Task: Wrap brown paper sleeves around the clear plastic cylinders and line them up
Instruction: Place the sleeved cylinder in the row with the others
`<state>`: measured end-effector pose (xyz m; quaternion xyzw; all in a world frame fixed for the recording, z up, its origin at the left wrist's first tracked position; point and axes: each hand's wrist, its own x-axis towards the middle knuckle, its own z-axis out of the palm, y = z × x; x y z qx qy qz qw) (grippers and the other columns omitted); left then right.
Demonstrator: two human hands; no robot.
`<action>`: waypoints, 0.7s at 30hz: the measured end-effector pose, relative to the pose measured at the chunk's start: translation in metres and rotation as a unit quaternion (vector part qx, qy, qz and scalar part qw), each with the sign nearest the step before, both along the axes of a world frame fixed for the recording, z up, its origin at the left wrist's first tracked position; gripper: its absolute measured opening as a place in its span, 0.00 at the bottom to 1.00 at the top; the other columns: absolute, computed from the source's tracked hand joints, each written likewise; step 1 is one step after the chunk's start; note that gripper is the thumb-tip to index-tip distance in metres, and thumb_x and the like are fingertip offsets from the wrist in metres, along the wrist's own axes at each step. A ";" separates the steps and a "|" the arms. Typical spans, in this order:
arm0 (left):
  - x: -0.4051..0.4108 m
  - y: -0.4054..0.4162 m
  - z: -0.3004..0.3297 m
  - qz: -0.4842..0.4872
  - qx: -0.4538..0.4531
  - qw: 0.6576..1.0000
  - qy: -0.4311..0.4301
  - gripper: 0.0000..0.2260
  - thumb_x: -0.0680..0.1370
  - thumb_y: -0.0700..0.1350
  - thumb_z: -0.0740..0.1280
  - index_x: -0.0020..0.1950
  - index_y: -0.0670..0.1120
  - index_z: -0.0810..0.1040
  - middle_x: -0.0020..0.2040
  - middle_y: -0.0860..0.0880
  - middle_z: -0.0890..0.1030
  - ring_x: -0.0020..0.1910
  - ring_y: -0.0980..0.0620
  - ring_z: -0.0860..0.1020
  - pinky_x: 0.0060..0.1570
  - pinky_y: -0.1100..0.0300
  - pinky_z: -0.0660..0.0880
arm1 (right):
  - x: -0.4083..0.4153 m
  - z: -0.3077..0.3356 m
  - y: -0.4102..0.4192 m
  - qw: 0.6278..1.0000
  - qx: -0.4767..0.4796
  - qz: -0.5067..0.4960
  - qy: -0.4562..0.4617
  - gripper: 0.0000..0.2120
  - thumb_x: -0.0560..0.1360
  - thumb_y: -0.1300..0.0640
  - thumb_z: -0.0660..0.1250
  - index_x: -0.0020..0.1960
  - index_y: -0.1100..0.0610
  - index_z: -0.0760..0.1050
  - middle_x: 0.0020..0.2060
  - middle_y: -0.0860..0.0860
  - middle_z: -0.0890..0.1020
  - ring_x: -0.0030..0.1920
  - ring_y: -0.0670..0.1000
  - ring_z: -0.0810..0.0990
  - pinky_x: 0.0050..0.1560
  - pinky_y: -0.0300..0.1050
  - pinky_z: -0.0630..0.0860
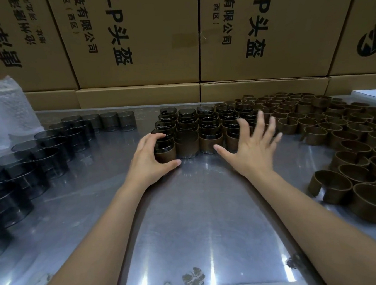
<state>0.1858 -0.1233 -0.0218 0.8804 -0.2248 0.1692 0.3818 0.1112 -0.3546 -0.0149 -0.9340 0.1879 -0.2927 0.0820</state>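
Brown paper hugs the lower half of a sleeved cylinder (165, 150) just left of frame centre; its dark, clear plastic top shows above. The left hand (148, 156) curls round it at the front-left corner of the finished block (195, 128), rows standing close together. The right hand (251, 140) hovers spread, fingers straight, holding nothing. Bare cylinders (36, 155) line the steel table (199, 209) at left; loose sleeves (353, 150) crowd the right. Cardboard boxes (132, 38) stack behind, contents hidden.

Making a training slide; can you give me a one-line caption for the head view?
Left hand sets a sleeved cylinder into the block while the open right hand hovers nearby.
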 end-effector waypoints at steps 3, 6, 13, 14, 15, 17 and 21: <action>0.000 0.000 0.000 0.004 -0.010 1.000 0.002 0.32 0.68 0.57 0.76 0.69 0.55 0.68 0.74 0.50 0.63 0.74 0.51 0.60 0.66 0.57 0.62 | -0.002 0.007 0.027 0.967 -0.073 0.202 -0.137 0.19 0.74 0.45 0.65 0.63 0.51 0.73 0.54 0.52 0.74 0.57 0.54 0.71 0.58 0.54 0.74; 0.000 0.001 0.001 0.006 -0.027 1.000 -0.006 0.29 0.70 0.57 0.73 0.68 0.54 0.70 0.72 0.49 0.65 0.72 0.51 0.64 0.62 0.61 0.62 | 0.003 0.002 0.054 0.949 -0.057 0.311 -0.004 0.13 0.78 0.52 0.58 0.60 0.48 0.75 0.48 0.46 0.79 0.51 0.50 0.75 0.45 0.47 0.74; -0.001 -0.001 0.002 0.005 -0.022 1.000 0.008 0.28 0.72 0.54 0.73 0.69 0.53 0.68 0.71 0.50 0.67 0.68 0.51 0.67 0.58 0.61 0.65 | 0.022 -0.011 0.049 0.954 -0.029 0.291 0.072 0.16 0.81 0.49 0.53 0.65 0.44 0.73 0.53 0.48 0.75 0.57 0.50 0.71 0.46 0.44 0.65; -0.002 -0.001 0.002 0.004 -0.021 1.000 0.010 0.28 0.72 0.54 0.73 0.69 0.53 0.68 0.71 0.50 0.67 0.68 0.50 0.67 0.59 0.61 0.66 | 0.022 -0.011 0.049 0.954 -0.028 0.290 0.077 0.16 0.81 0.48 0.53 0.65 0.44 0.73 0.52 0.47 0.74 0.57 0.50 0.70 0.45 0.44 0.64; -0.003 -0.001 0.002 0.003 -0.021 1.000 0.011 0.28 0.72 0.54 0.73 0.69 0.53 0.68 0.71 0.49 0.67 0.68 0.50 0.67 0.59 0.61 0.66 | 0.022 -0.011 0.050 0.954 -0.028 0.287 0.080 0.16 0.81 0.48 0.53 0.65 0.43 0.72 0.52 0.47 0.74 0.56 0.49 0.70 0.45 0.44 0.64; -0.004 -0.001 0.003 0.003 -0.022 1.000 0.016 0.29 0.72 0.54 0.73 0.70 0.53 0.68 0.71 0.49 0.67 0.69 0.50 0.67 0.59 0.60 0.66 | 0.021 -0.010 0.050 0.956 -0.026 0.279 0.088 0.16 0.81 0.47 0.53 0.66 0.43 0.71 0.52 0.47 0.73 0.56 0.49 0.70 0.46 0.43 0.64; -0.012 -0.001 0.005 0.009 -0.032 0.999 0.021 0.32 0.72 0.56 0.72 0.72 0.52 0.65 0.72 0.49 0.66 0.69 0.50 0.67 0.60 0.59 0.66 | 0.016 -0.007 0.053 0.960 -0.019 0.260 0.100 0.17 0.81 0.46 0.53 0.68 0.45 0.70 0.54 0.49 0.74 0.58 0.50 0.70 0.47 0.43 0.66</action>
